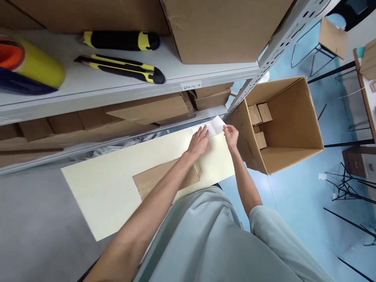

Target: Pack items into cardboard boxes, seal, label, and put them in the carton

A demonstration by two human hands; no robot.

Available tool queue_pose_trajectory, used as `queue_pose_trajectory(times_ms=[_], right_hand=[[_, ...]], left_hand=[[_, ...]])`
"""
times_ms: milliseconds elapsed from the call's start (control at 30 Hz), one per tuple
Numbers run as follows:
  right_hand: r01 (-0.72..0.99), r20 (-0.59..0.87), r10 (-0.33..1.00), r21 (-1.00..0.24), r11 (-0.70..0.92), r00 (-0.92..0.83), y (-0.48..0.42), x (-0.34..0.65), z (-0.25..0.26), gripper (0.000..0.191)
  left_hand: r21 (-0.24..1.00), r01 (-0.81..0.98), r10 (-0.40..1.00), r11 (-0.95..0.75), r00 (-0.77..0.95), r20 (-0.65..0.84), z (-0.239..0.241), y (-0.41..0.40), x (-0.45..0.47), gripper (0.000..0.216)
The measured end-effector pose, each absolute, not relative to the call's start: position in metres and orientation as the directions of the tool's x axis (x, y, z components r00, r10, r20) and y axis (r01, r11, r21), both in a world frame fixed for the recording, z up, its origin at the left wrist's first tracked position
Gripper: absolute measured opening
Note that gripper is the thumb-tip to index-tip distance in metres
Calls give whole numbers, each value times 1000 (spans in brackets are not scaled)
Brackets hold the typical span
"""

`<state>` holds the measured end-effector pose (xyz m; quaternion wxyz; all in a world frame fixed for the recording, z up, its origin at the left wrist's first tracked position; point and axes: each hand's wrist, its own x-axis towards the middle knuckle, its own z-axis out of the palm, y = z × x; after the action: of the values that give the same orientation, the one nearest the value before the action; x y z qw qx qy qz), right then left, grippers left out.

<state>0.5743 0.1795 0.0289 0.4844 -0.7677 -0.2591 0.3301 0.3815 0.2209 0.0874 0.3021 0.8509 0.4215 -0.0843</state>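
A pale yellow board (111, 176) lies lengthwise between my body and the shelf. On its right part rests a sheet of white paper (217, 124), one end of it lifted. My right hand (231, 136) pinches the raised end between thumb and fingers. My left hand (199, 143) lies with fingers stretched over the paper's other end, pressing it to the board. Below my left forearm is a small taped cardboard box (158, 177), partly hidden by the arm.
A large open carton (293, 117) with several small boxes inside stands to the right. Two yellow-black utility knives (120, 41) and a yellow-blue roll-like object (44, 64) lie on the shelf (173, 74) above. More cartons (152, 109) fill the lower shelf.
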Motion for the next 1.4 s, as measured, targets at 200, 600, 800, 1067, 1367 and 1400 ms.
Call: queue_pose_trajectory(times_ms=[200,600,800,1067,1367,1400], right_hand=[[66,-290,657,-885,-460,696,157,602,22,39],[-166,-393,430,-863,-477,813,154,597,8,25],[-243,-412,308,-852,-464,858,142,584,25,28],[147,-58,449,-901,-407,892,134,582,101,53],[767,283,931,-641,4,232,86,482,182,38],[788,276,955,-609,87,108,81,469,183,39]], left_hand=[[380,783,546,-492,618,-566,51,243,432,77],[280,763,539,-583,621,-569,35,241,438,86],[318,798,536,-511,585,-608,46,243,446,83],[594,775,633,-218,575,-519,78,259,433,64],[949,100,849,300,426,-313,177,159,324,68],[939,42,853,341,405,-328,183,140,309,69]])
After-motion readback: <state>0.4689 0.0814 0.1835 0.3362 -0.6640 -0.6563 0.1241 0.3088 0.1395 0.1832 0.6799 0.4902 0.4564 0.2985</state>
